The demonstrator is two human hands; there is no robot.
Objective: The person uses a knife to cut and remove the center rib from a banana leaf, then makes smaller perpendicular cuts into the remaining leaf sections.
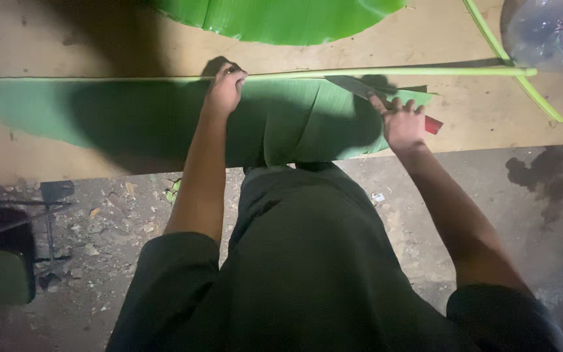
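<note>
Cutting long green banana leaf [144, 117] on plywood table [477, 111].
My left hand [224, 91] grips pale midrib [386, 72]; right hand [402, 120] closed on red-handled knife [360, 87].

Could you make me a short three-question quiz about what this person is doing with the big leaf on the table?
1. True or false: the left hand presses on the pale green midrib of the banana leaf.
2. What does the right hand hold? A) a spoon B) a knife with a red handle C) a brush
3. Fill in: at the far right corner of the wooden table stands a clear plastic ____.

Key
1. True: the left hand grips the rib where it meets the leaf.
2. B: the blade lies on the leaf just below the rib.
3. Bottle.
</note>
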